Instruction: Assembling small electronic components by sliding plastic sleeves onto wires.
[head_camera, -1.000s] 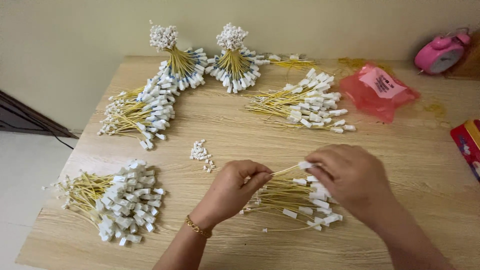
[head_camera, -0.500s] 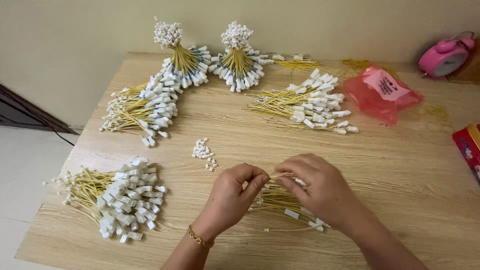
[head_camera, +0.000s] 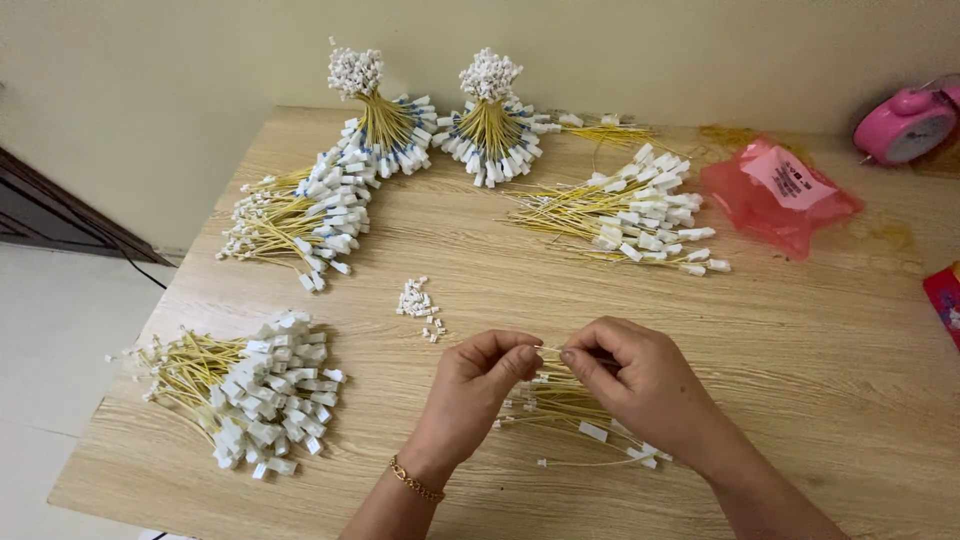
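Both hands meet at six o'clock on the pale wood-grain bench (head_camera: 800, 330), above a loose heap of thin yellow wires with white plastic connectors (head_camera: 570, 410). The left hand (head_camera: 478, 385) and right hand (head_camera: 640, 375) each have their fingers pinched shut on one wire end between them. A small pile of tiny white connector pieces (head_camera: 418, 302) lies just beyond at eleven o'clock.

Bare table (head_camera: 800, 340) right of hands; wire bundles (head_camera: 245, 390) crowd the left.

table (head_camera: 800, 330): light wood-grain laminate, matt, smooth
wires (head_camera: 560, 400): thin yellow plastic-sheathed leads, slight sheen
connectors (head_camera: 270, 385): white moulded plastic, matt
loose small pieces (head_camera: 418, 302): white plastic, same look
bag (head_camera: 775, 190): thin red plastic film, glossy, crinkled; white paper-like label
clock (head_camera: 910, 125): pink plastic, glossy
bracelet (head_camera: 413, 481): gold-coloured metal chain, shiny
wall (head_camera: 200, 60): pale paint, matt
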